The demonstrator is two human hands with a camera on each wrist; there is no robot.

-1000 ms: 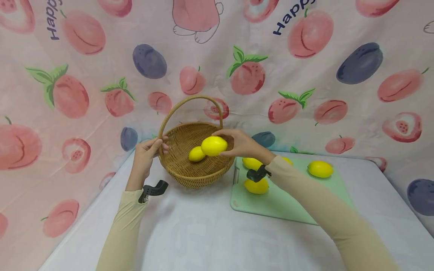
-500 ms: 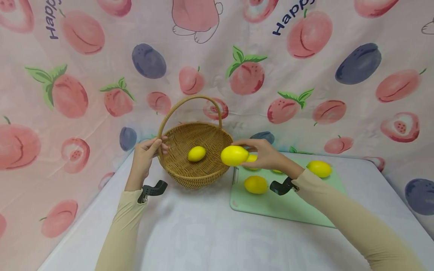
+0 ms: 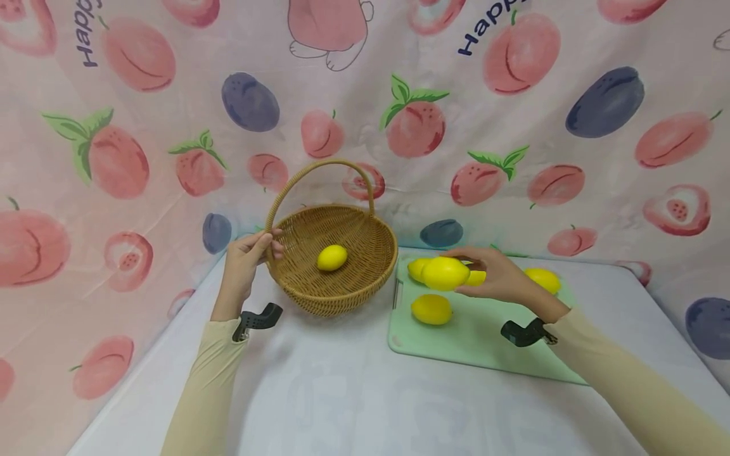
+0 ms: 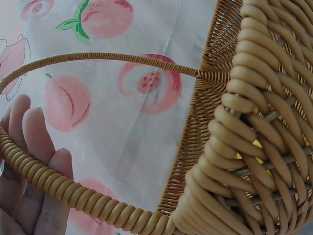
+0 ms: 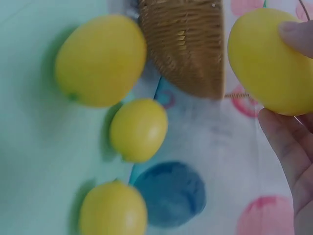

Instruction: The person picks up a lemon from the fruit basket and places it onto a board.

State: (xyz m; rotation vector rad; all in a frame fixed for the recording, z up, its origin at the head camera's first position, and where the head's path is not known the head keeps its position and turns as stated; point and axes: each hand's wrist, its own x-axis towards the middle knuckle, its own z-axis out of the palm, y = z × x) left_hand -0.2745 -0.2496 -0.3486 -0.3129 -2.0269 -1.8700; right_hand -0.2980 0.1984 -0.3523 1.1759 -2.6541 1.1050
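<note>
My left hand (image 3: 246, 256) holds the left side of the handle of a tan wicker basket (image 3: 336, 294). In the left wrist view, several fingertips (image 4: 36, 132) show behind the wrapped handle (image 4: 98, 200). One lemon (image 3: 332, 258) lies inside the basket. My right hand (image 3: 495, 275) pinches another yellow lemon (image 3: 445, 273) between thumb and fingers, above a pale green cutting board (image 3: 485, 345) right of the basket. Seen from the right wrist, the thumb lies on top of this held lemon (image 5: 266, 58) with fingers beneath it.
On the board lie a lemon (image 3: 431, 310) at the front left, one (image 3: 419, 269) behind the held lemon, one (image 3: 544, 280) at the back right and another partly hidden by the right hand. A white table (image 3: 319, 386) meets a fruit-print cloth (image 3: 353, 95) at the back.
My right hand has carried its lemon from over the basket rightward to above the cutting board. The left hand and the basket have stayed in place.
</note>
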